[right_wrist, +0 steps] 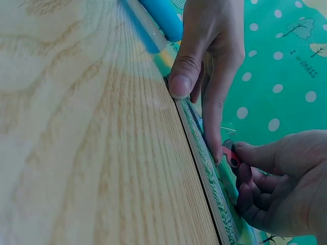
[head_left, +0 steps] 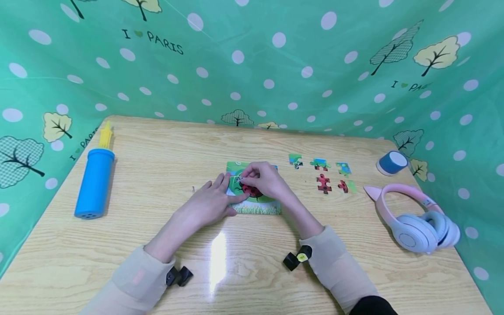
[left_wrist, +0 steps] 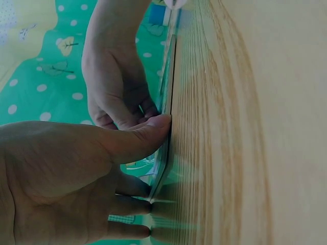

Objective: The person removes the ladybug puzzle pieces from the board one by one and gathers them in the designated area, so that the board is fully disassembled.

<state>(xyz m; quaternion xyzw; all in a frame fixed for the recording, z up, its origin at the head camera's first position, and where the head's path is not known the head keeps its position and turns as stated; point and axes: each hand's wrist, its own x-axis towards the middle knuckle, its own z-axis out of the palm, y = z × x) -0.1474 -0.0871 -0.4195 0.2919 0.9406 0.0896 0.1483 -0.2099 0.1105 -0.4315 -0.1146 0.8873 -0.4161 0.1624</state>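
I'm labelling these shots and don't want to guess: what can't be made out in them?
- Head view: parts of the puzzle board, covered by the left hand and right hand.
- Right wrist view: the full outline of the red puzzle piece, partly hidden by the right hand.
- Right wrist view: the rest of the blue cylinder, cut off by the top edge.
- Head view: the mark beside the left hand, too small to identify.

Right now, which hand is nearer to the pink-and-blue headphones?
The right. The right hand, pinching a piece over the puzzle, is left of the headphones; the left hand, at the puzzle's left edge, is farther left.
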